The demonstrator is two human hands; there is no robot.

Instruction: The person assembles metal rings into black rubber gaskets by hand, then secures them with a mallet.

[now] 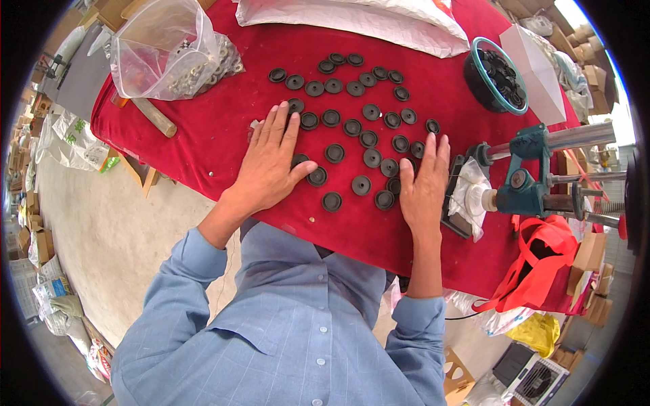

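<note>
Several round black rubber discs (351, 127), each with a raised ring and a small centre, lie loosely spread over a red cloth (271, 40) on the table. My left hand (269, 159) rests flat at the left side of the spread, fingers stretched out, its thumb touching a black disc (317, 177). On the right side my right hand (425, 183) lies with fingers extended, next to several discs, partly covering some of them. Neither hand grips anything.
A green hand press (531, 172) stands to the right, beside a red cloth bag (535, 264). A bowl of black discs (497, 74) sits far right. At the far left are a clear plastic bag of metal parts (196, 68) and a wooden handle (156, 116). A white sack (365, 24) lies at the back.
</note>
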